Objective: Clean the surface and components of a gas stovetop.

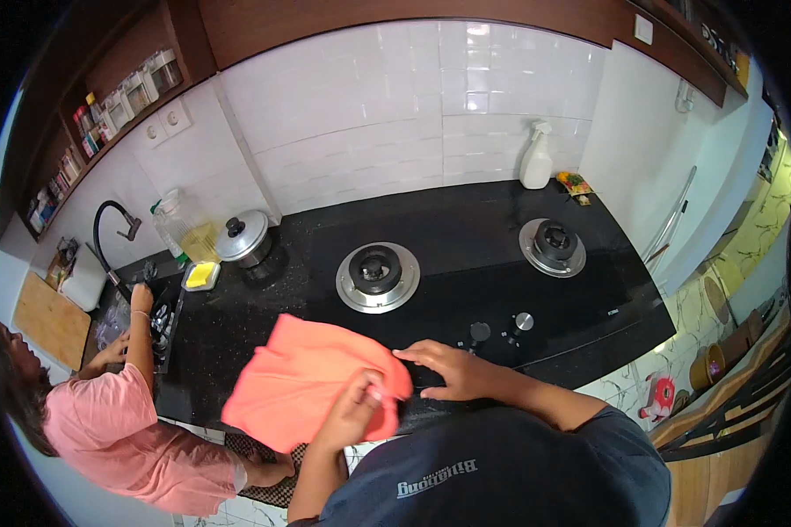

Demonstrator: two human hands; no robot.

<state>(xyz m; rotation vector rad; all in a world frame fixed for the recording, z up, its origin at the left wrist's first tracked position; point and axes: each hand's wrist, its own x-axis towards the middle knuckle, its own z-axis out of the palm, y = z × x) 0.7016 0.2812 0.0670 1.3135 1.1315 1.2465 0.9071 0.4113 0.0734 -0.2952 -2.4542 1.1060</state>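
Note:
An orange cloth hangs spread out above the front edge of the black countertop. My left hand pinches it near its right side, between thumb and fingers. Just to the right of the cloth is my right hand, fingers apart and pointing left at the cloth's edge, holding nothing. Behind the hands lies the black glass gas hob, with a left burner, a right burner and two control knobs.
A person in a pink shirt works at the sink on the left. A lidded metal pot, a glass pitcher and a yellow sponge stand nearby. A white spray bottle and a colourful packet are at the back right.

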